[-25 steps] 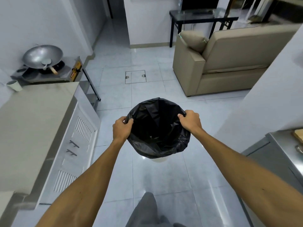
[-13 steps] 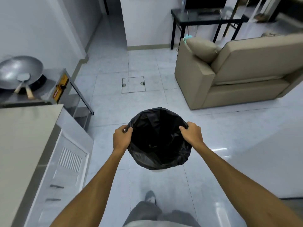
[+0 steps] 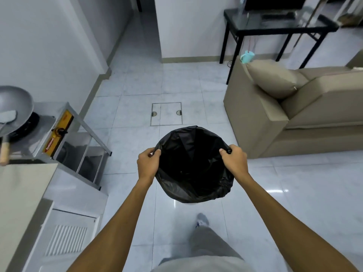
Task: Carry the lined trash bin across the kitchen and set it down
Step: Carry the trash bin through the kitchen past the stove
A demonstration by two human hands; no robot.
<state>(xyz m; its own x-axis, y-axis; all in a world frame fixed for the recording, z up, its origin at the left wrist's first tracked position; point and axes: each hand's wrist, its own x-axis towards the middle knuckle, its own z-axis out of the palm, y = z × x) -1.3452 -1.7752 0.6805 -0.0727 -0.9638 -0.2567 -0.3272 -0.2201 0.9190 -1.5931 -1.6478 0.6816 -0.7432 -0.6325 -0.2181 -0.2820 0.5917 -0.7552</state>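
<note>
A round trash bin (image 3: 193,165) lined with a black plastic bag hangs in front of me, above the white tiled floor. My left hand (image 3: 147,164) grips the bin's left rim over the bag. On the opposite side my right hand (image 3: 234,160) clamps the right rim the same way. The bag covers the bin's rim and outer wall; only a sliver of pale base shows underneath. The inside looks dark and I cannot make out any contents.
A counter and white cabinet (image 3: 64,222) run along my left, with a gas stove and wok (image 3: 13,108) behind them. A beige sofa (image 3: 294,114) stands at the right, a black table (image 3: 275,26) beyond it. A floor hatch (image 3: 166,114) lies ahead. My right foot (image 3: 202,220) is forward.
I have walked forward with the bin: the stove, hatch and sofa have come nearer and the right-hand counter has left view. Both hands keep their grip on the rim.
</note>
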